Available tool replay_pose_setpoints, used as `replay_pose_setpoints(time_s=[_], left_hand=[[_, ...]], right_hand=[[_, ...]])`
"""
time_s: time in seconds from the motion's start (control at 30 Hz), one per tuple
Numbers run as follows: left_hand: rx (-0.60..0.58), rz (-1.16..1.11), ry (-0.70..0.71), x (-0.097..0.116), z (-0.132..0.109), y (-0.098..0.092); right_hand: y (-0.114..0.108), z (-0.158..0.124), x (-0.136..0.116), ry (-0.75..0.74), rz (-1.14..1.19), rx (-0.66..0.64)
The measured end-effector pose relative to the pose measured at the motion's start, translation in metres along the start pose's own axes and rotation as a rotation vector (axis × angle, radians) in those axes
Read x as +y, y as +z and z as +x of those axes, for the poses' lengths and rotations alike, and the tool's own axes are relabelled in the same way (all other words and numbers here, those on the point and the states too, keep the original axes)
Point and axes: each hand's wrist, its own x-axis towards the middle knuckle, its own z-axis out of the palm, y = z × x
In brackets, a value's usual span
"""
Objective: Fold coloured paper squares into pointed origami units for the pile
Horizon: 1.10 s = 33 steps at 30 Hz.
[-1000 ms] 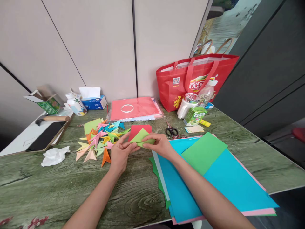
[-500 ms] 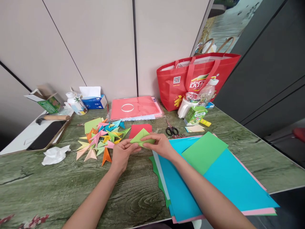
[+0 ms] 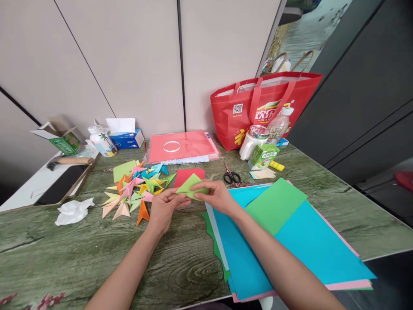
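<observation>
A light green folded paper (image 3: pixel 192 184), roughly triangular with crease lines, is held above the table between both hands. My left hand (image 3: pixel 165 208) pinches its left corner between thumb and fingers. On the other side, my right hand (image 3: pixel 217 196) grips the right part, thumb below and fingers above. Just behind the paper lies a red square sheet (image 3: pixel 189 174). Left of my hands spreads a pile of folded paper pieces (image 3: pixel 130 189) in many colours, with an orange folded piece (image 3: pixel 142 213) at its near edge.
Large coloured sheets (image 3: pixel 322 245) cover the right front, under my right forearm. Black-handled scissors (image 3: pixel 232 175), a green carton (image 3: pixel 263 156), a white mug (image 3: pixel 249 146) and a red bag (image 3: pixel 232 116) stand or lie behind. Crumpled tissue (image 3: pixel 74 212) and a phone (image 3: pixel 61 185) are at left.
The view has shifted very slightly. Both hands keep their hold on the green paper, with hardly any movement.
</observation>
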Motion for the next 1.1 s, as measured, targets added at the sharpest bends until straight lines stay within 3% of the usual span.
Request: replay_pose_setpoints(time_s=[0.53,0.87,1.1], left_hand=[[-0.005,-0.001,0.024,0.0001,0.0009,-0.0023],[-0.072,0.081,-0.115,-0.0016,0.0025,-0.0046],[-0.117,0.167,-0.131,0.0003,0.0014,-0.0058]], right_hand=[[-0.0036,0.001,0.0021,0.004,0.015,-0.005],[-0.0039,-0.0003,-0.0041,-0.018,-0.079,-0.078],[-0.0056,-0.0004,-0.0018,-0.013,-0.11,-0.114]])
